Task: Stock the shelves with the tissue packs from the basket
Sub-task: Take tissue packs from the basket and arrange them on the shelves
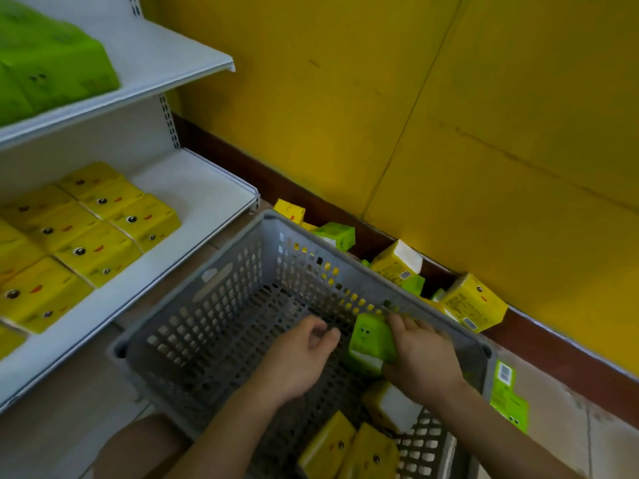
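Two hands work inside the grey basket (pixel 242 271), and only one of them has anything in it. The right hand (pixel 420 354) grips a green tissue pack (pixel 368 337) against the basket's far wall, fingers curled over its top edge and thumb pressing in from below — a wrap-around hold, not a fingertip pinch. The left hand (pixel 301 350) hovers just beside the pack with its fingers loosely curled and holds nothing; it does not appear to touch the pack.

What could go wrong, as I judge it: the pack is soft and film-wrapped, so a one-handed lift could let it slide out of the grip and drop back into the basket, or it could catch the basket rim on the way up. More yellow packs (pixel 345 447) lie at the near end of the basket, and a careless lift might knock them about. Several loose packs (pixel 475 302) lie on the floor between basket and yellow wall (pixel 484 115) — another dropped one could join them there.

Where it belongs is a judgement too: green packs (pixel 52 67) sit on the upper shelf (pixel 166 53), while yellow ones (pixel 93 233) fill the lower shelf (pixel 207 198), so putting this one low would mix the rows.
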